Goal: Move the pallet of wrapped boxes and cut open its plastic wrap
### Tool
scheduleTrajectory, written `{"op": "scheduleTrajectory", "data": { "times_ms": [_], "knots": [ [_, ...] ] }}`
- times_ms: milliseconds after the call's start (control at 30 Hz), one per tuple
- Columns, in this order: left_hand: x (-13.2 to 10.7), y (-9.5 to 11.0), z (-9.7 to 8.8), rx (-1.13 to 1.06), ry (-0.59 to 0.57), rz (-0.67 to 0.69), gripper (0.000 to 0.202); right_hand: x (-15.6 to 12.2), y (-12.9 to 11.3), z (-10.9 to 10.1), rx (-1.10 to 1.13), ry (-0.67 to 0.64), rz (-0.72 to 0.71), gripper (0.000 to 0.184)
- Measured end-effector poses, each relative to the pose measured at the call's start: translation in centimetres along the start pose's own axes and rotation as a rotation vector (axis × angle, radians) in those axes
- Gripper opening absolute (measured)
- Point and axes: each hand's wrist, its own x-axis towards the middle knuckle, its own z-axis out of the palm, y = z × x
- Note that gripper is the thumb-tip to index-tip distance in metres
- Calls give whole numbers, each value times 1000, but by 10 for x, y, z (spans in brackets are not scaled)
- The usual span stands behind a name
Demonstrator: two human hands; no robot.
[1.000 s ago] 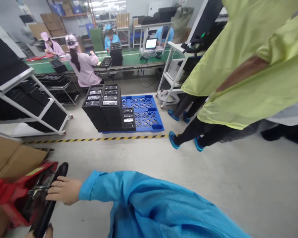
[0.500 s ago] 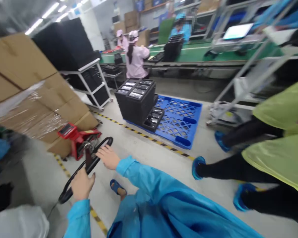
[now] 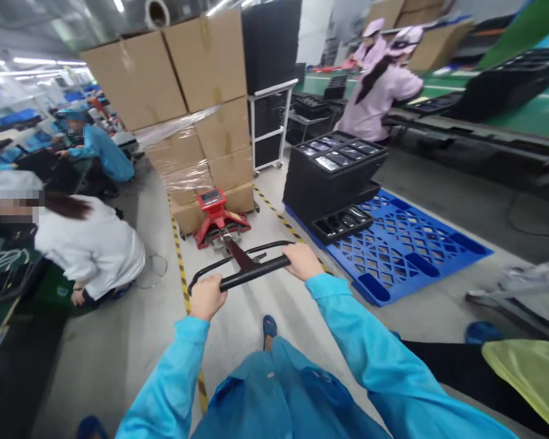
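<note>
Both my hands grip the black loop handle (image 3: 251, 272) of a red pallet jack (image 3: 217, 214). My left hand (image 3: 207, 296) is closed round the handle's left end. My right hand (image 3: 302, 261) is closed round its right end. The jack's forks sit under a tall load of cardboard boxes (image 3: 190, 103) bound with clear wrap. Blue sleeves cover both my arms, and one blue shoe (image 3: 269, 325) shows below the handle.
A blue plastic pallet (image 3: 402, 244) with stacked black trays (image 3: 332, 177) lies to the right of the jack. A person in white (image 3: 89, 244) crouches at the left. Workers in pink (image 3: 377, 91) sit at a green conveyor behind. A yellow-black floor line (image 3: 180, 268) runs underfoot.
My view has swung left, from the pallet and the people in yellow coats toward the boxes. The handle now lies level in front of me with a hand at each end.
</note>
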Motion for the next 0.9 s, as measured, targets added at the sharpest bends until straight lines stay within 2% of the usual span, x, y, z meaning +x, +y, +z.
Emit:
{"op": "scheduleTrajectory", "data": {
  "times_ms": [100,233,400,500,600,733,900],
  "knots": [
    [-48,19,10,-70,-16,39,19,-54,1,12,-48,69,-6,13],
    [-113,53,26,-143,-39,85,19,-131,8,26,-99,193,-106,10],
    [-191,82,41,-174,-53,80,20,-214,7,27,-110,254,-199,11],
    [-238,95,49,-157,-27,70,19,-259,2,24,-93,281,-290,10],
    [-286,106,57,-111,3,52,16,-303,-5,25,-28,254,-392,12],
    [-348,119,65,-11,21,25,17,-363,-19,27,15,174,-385,18],
    [-410,132,66,67,120,40,18,-424,-36,19,12,292,-389,20]
  ]
}}
